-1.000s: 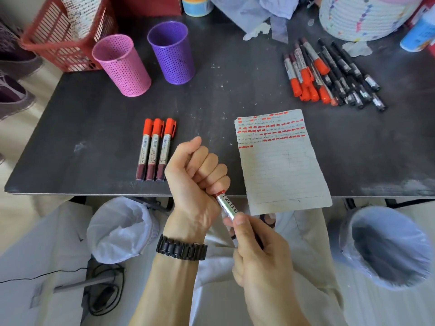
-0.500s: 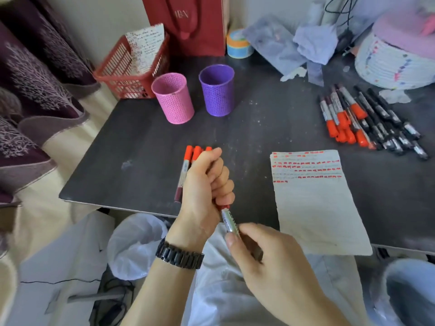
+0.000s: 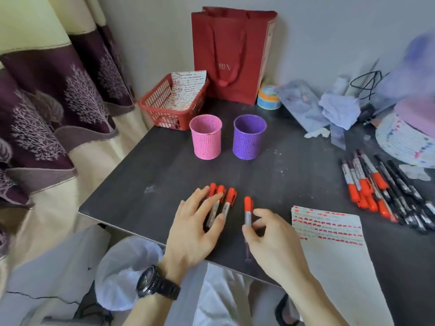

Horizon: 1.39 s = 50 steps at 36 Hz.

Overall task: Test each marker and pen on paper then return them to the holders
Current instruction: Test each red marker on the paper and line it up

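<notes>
Three orange-capped markers [image 3: 227,202] lie side by side on the dark table [image 3: 146,203]. My left hand [image 3: 196,228] rests flat on them with its fingers spread. My right hand [image 3: 270,238] pinches a fourth capped orange marker [image 3: 247,210] just right of that row, its cap pointing away from me. A lined paper [image 3: 329,245] with orange test strokes lies at the right. Two empty mesh holders, one pink [image 3: 206,140] and one purple [image 3: 249,140], stand further back.
A pile of orange and black markers [image 3: 381,189] lies at the far right. A red basket [image 3: 173,107] with paper, a red gift bag [image 3: 231,55], a tape roll [image 3: 269,100] and crumpled cloths [image 3: 339,109] line the back. Two lined bins stand under the near edge.
My left hand let go of the marker's cap end and moved flat onto the three-marker row. My right hand carried the now-capped marker onto the table beside them. The view tilted up.
</notes>
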Available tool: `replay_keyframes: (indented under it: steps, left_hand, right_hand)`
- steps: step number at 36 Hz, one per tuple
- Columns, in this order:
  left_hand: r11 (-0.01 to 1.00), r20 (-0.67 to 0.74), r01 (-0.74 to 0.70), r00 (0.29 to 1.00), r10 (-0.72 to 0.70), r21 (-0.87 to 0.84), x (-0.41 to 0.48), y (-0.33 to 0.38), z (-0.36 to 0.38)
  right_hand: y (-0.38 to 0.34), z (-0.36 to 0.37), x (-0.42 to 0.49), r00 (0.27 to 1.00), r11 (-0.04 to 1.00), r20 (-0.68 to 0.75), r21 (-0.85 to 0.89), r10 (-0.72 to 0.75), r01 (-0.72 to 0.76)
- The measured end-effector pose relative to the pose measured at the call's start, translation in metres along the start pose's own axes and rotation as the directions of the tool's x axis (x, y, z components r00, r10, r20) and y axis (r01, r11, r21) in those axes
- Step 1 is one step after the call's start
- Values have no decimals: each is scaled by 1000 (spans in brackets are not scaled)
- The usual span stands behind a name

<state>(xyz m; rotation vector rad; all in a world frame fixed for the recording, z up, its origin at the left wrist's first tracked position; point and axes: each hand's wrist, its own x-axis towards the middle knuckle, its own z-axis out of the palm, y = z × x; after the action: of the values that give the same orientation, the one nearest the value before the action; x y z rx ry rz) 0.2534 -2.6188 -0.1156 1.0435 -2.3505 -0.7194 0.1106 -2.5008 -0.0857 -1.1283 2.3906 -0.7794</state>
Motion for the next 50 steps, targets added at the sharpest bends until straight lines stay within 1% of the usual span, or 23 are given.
replay_keyframes:
  steps: [4,9,17,22,26,34,37,40,42,45,48,50]
  left_hand:
    - [996,47,-11,999,7,92,-2,-4,4]
    - [995,42,15,999,-19,100,-1,-6,8]
    - [992,31,11,999,-15,126,-1,-9,11]
    - [991,22,1,1000,-4,135,-1,-11,12]
    - [991,25,1,1000,-5,132,-1,-11,11]
    - [996,49,3,999,-8,94,-2,-7,5]
    - [998,42,-6,999,3,67,-3,-6,3]
    - [999,21,-11,1000,10,39,-2,-4,3]
    - [999,6,-19,1000,19,40,0,-2,4]
    - [992,-12,-69,997,70,104,7,10,7]
    - [975,10,-156,988,157,155,18,36,17]
    - [964,69,-223,974,215,142,28,56,28]
  right_hand:
    - [-10,10,11,1000,998,-3,-58,-14,14]
    - [-15,21,16,1000,997,-2,-78,-23,22]
    - [-13,28,19,999,1000,-33,-20,4,-5]
    - [-13,31,20,1000,1000,-30,-15,-1,0]
    - [-14,31,19,1000,1000,-23,21,3,-3]
    - [-5,5,5,999,995,1,96,39,-39]
    - [14,-21,-3,998,993,-50,118,29,-23]
    - [43,-54,-8,985,992,-169,126,39,-17]
    - [70,-75,-9,966,996,-257,93,34,-10]
    - [115,-97,-10,936,998,-351,-45,30,-49]
    - [158,-107,-9,936,969,-347,-200,65,-142]
    - [177,-107,-12,937,949,-332,-247,106,-195]
